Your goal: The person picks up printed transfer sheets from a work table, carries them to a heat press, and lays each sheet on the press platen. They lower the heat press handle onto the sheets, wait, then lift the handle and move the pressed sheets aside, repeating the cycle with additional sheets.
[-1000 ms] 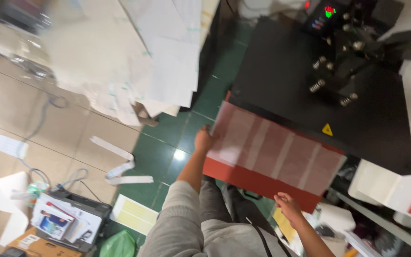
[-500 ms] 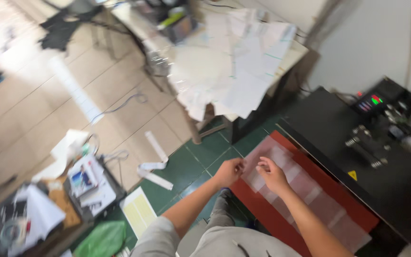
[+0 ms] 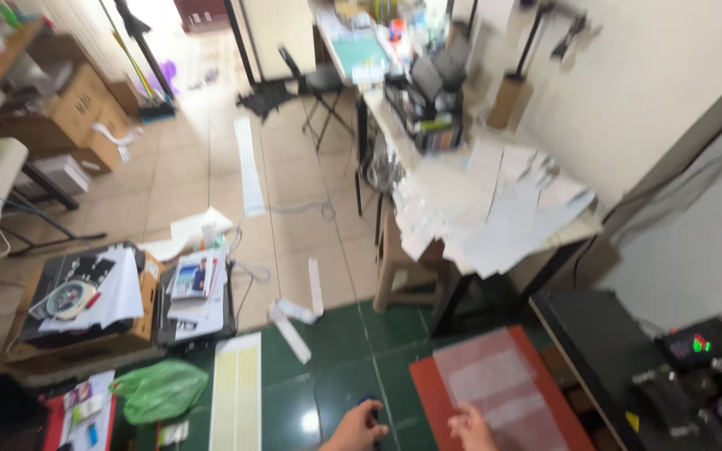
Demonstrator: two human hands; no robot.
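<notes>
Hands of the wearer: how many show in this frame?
2. The left hand is at the bottom edge over the green floor; the right hand touches the translucent sheet on the red mat.

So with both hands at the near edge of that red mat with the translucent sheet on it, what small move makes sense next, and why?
Probably settle the right hand flat on the translucent sheet to pin it. The sheet lies loose on the red mat, and that hand is at its near corner. The left hand is off the mat, over the green floor, by something small and dark that is too blurred to identify.

Two bare hands — left hand, right hand — no gloves or sleeves visible.
</notes>
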